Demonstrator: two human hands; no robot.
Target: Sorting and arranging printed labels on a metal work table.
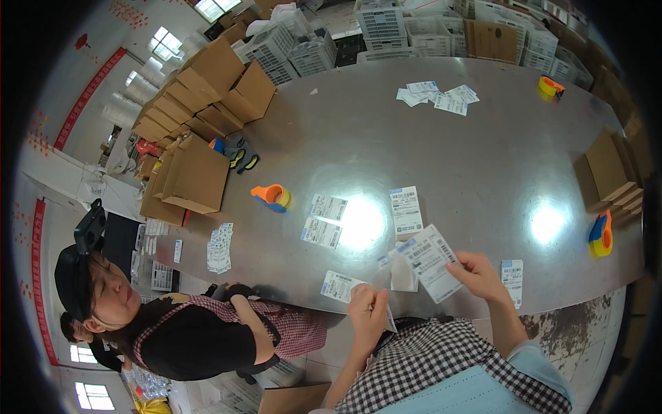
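Observation:
My right hand pinches the edge of a white printed shipping label above the table. My left hand is closed around a label whose corner shows past the fingers. A further label reaches out left of that hand; whether it is held or lies on the table I cannot tell. Beneath the raised label, a pale slip rests on the metal table. Just beyond lies another label, and one sits right of my right hand.
Two labels lie left of centre, near an orange tape dispenser. More labels are scattered at the far side. Cardboard boxes stack at left; flattened cartons and a tape dispenser sit right. A co-worker stands close on my left.

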